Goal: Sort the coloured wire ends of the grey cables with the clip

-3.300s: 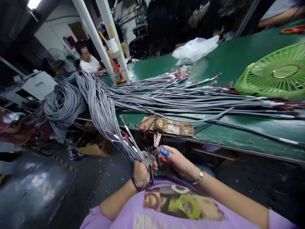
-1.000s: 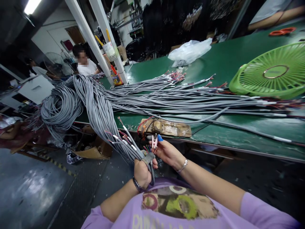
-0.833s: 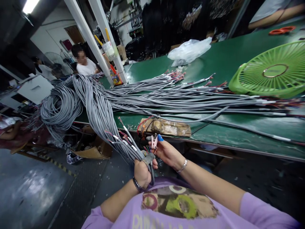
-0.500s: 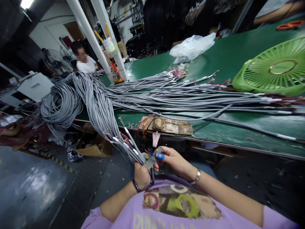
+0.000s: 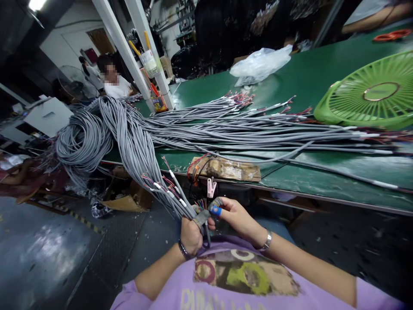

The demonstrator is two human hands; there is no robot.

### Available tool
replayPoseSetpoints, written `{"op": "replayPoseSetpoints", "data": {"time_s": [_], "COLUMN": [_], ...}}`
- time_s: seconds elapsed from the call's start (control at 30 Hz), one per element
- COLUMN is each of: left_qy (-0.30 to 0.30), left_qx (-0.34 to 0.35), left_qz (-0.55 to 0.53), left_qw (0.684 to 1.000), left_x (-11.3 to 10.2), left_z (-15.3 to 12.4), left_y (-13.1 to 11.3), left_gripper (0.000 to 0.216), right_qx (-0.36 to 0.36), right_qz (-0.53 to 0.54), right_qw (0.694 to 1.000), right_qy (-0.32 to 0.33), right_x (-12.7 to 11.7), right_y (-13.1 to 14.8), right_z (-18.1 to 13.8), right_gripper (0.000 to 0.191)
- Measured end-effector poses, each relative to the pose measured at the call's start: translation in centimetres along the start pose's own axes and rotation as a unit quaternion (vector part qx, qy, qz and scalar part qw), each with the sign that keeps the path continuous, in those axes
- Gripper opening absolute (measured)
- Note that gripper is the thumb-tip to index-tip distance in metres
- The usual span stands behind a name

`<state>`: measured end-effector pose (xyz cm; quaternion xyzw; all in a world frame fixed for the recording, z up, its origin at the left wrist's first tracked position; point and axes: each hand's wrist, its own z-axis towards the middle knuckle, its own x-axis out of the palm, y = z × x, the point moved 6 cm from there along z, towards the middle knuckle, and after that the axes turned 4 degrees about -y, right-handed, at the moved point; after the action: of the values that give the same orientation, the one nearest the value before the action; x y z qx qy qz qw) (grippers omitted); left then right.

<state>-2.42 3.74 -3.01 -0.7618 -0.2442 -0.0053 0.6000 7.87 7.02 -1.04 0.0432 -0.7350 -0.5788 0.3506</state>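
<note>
My left hand (image 5: 191, 234) is closed in a fist round the ends of a thick bundle of grey cables (image 5: 138, 150), close to my chest. The bundle runs up and left from the fist onto the green table (image 5: 309, 82). Coloured wire tips (image 5: 201, 203) stick out just above the fist. My right hand (image 5: 234, 215) is pinched at those tips, a blue cap on one fingertip (image 5: 216, 211). A small pink clip (image 5: 211, 187) hangs from the table edge just above both hands.
More grey cables (image 5: 258, 133) lie spread along the table. A worn wooden block (image 5: 226, 169) sits at the near edge. A green fan (image 5: 374, 94) lies at the right, a plastic bag (image 5: 260, 64) at the back. A seated person (image 5: 112, 79) is far left.
My right hand was up at the pink clip a second ago; it has come back down to the wire tips above my left fist. The left hand kept its hold.
</note>
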Motion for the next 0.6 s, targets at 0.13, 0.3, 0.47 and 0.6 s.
{"op": "replayPoseSetpoints", "data": {"time_s": [0.13,0.3,0.47,0.6], "left_qy": [-0.004,0.025,0.035,0.049], "left_qx": [-0.001,0.012,-0.008,-0.012], "left_qz": [-0.004,-0.003,-0.020,-0.009], "left_qw": [1.000,1.000,0.999,0.999], "left_x": [0.1,0.3,0.6,1.5], "left_z": [0.1,0.0,0.2,0.5], "left_y": [0.0,-0.4,-0.7,-0.9], "left_gripper": [0.029,0.028,0.023,0.027], "right_qx": [0.018,0.039,0.081,0.069], "right_qz": [0.012,0.061,0.130,0.091], "right_qw": [1.000,0.996,0.981,0.987], "right_qy": [0.000,-0.050,-0.117,-0.114], "right_x": [-0.1,-1.9,-3.5,-3.0], "right_y": [-0.5,-1.7,-2.5,-1.1], "right_z": [0.1,0.6,1.9,3.0], "right_gripper": [0.022,0.029,0.037,0.040]}}
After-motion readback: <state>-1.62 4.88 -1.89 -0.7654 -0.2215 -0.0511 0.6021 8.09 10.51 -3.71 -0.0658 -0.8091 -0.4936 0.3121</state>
